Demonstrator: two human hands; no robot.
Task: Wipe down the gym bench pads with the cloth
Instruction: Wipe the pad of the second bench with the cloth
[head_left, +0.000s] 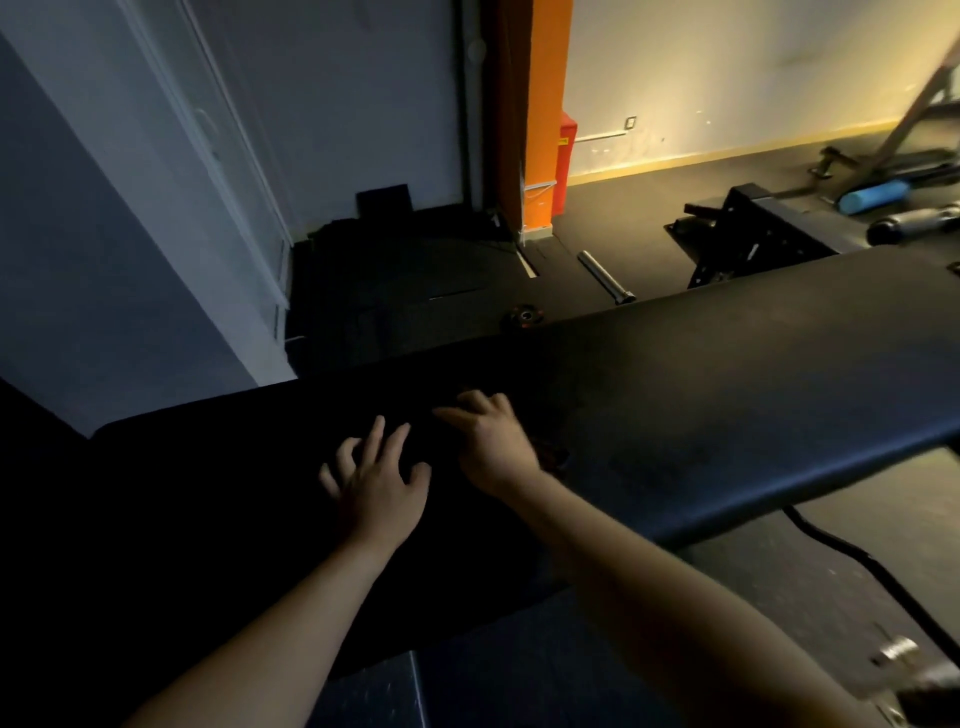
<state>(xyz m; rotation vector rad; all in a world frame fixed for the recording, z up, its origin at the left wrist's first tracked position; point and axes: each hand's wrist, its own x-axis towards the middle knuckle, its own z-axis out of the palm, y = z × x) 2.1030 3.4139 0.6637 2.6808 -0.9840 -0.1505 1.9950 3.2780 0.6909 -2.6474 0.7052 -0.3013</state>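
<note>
Left fingers: spread apart and laid flat on the bench pad (727, 374), clamped on nothing visible.
Left hand (376, 480): palm down on the pad's dark middle stretch, bare forearm running back toward the lower left corner.
Right fingers: curled slightly and close together, tips pressed down on the pad just beyond the left hand.
Right hand (491, 441): knuckles raised, wrist bent, forearm stretching back to the lower right; whether it grips anything cannot be told in the gloom.
Cloth (553, 457): only a small dark crumpled patch with reddish flecks shows on the pad, just beside the right wrist; it is too dim to tell for sure that this is the cloth, or whether the hand touches it.
Count: two bare hands, one long black pad, one metal bar (605, 277), one blue foam roller (875, 196), one orange pillar (540, 114).
Pad surface: matte black, running from lower left to the right edge, its right end catching faint light.
Beyond the pad: dark rubber floor (623, 208), with the metal bar lying near the pad's far edge and a black steel frame (748, 236) farther right.
Room: dim gym, pale wall (727, 67) lit warm behind the pillar, grey wall to the left of the pad; the roller lies far beyond the pad's right end.
</note>
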